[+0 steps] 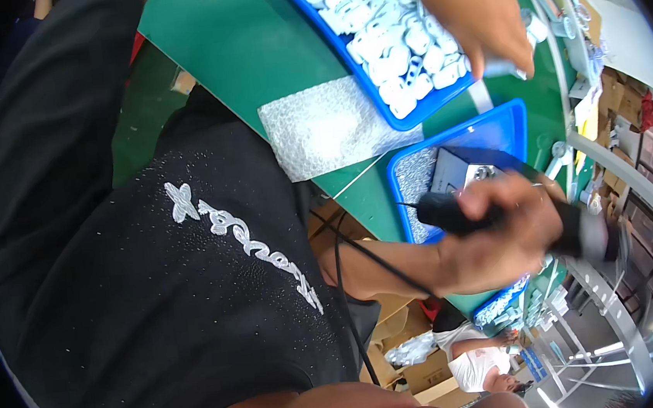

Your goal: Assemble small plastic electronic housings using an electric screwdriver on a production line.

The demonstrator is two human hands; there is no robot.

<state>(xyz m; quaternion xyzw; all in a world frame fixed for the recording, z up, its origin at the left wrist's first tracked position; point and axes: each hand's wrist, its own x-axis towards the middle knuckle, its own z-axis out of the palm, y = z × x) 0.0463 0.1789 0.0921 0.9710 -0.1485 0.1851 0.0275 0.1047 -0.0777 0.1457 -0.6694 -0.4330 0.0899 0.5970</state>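
Firstly, from the head view: one left hand [486,27], fingers bent down over a pale piece [503,70] at the far end of a blue bin [367,95]; whether it grips the piece cannot be told, as the hand covers most of it. Bin contents: many loose white plastic parts [405,42], heaped together, the raised walls presumably there to stop them scattering.

One right hand [512,238], closed around a black tool [451,212], blurred; the tool lies across the palm, a hold that seems to suit steering its narrow end. It is above a second blue bin [510,129] holding small silvery bits [416,177] and a grey box-like item [452,171].

One sheet of bubble wrap [328,130], flat beside the first bin, probably as padding. One dark cable [390,264], crossing the right forearm. One green table [251,47] under both bins, apparently set close together for easy reach. Background: one person in a white top [476,366].
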